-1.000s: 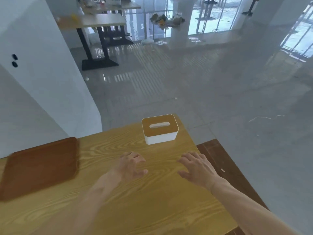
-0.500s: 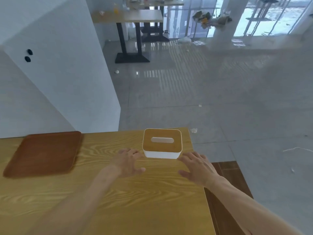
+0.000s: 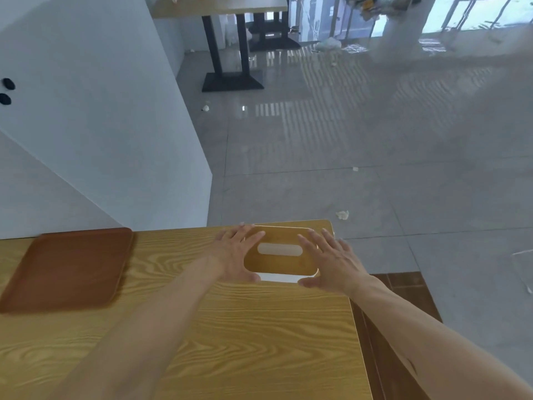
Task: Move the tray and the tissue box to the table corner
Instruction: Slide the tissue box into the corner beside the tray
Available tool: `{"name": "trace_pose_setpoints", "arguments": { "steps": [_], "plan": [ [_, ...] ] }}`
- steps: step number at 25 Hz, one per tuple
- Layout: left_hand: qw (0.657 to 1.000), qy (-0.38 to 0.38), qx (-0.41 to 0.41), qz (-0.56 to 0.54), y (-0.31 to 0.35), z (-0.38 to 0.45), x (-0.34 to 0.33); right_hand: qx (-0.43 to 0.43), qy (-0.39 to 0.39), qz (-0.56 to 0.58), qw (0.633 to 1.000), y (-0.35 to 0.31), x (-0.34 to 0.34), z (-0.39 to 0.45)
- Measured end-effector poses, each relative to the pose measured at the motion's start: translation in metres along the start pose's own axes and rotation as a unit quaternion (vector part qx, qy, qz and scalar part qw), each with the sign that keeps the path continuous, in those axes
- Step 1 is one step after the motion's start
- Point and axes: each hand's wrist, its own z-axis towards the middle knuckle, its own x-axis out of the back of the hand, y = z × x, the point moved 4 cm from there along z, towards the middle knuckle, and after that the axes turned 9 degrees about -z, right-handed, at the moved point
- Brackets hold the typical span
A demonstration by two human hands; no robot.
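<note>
On the table (image 3: 230, 327), both hands (image 3: 235, 256) clamp the tissue box (image 3: 281, 262) between them; next, the tray (image 3: 66, 269), well left.

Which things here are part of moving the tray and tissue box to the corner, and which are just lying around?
Part of the job:
tissue box, with the left hand and right hand on either side
tray
table

Just lying about:
crumpled paper on the floor
other table farther back
</note>
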Motion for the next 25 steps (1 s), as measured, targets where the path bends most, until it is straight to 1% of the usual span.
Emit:
{"name": "trace_pose_setpoints", "arguments": {
  "steps": [3,7,10,16,25],
  "plan": [
    [1.0,-0.019,-0.006,0.014,0.003,0.017,-0.005,-0.002,-0.029,0.007,1.0,0.001,-0.007,0.018],
    [0.998,-0.031,-0.018,0.049,0.0,0.035,-0.009,0.001,-0.072,-0.013,0.997,0.005,-0.022,0.035],
    [0.998,-0.044,-0.021,0.04,-0.003,0.04,-0.013,0.006,-0.056,-0.013,0.998,0.003,-0.028,0.044],
    [0.997,-0.02,-0.023,0.066,0.003,0.039,-0.011,0.016,-0.008,-0.029,0.999,-0.004,-0.018,0.045],
    [0.999,0.013,0.005,0.048,0.029,-0.027,-0.007,0.059,0.015,-0.059,0.996,-0.022,0.014,-0.009]
  ]
}}
